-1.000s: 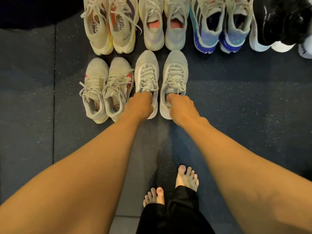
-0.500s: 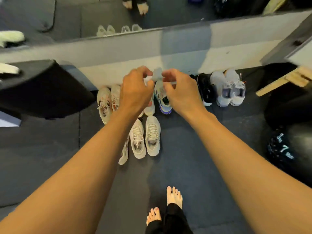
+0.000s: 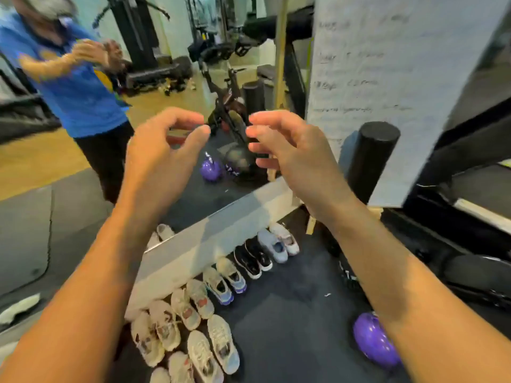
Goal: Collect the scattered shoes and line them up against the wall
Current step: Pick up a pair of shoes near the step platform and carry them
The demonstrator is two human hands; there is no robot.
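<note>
Dark rubber floor (image 3: pixel 290 313) carries a row of shoes (image 3: pixel 221 283) along its edge under the white wall base (image 3: pixel 210 244), running from pale pairs at lower left to a black pair (image 3: pixel 253 258) further on; several pale shoes (image 3: pixel 213 352) sit one rank out, in front of the row's left part. Left hand (image 3: pixel 157 158) and right hand (image 3: pixel 290 153) are raised, both empty, fingers loosely curled. Judgement: lining-up step unfinished; next move calls for a low reach to shift the front rank into the wall line.

Bright indoor light, motion blur, warped edges
</note>
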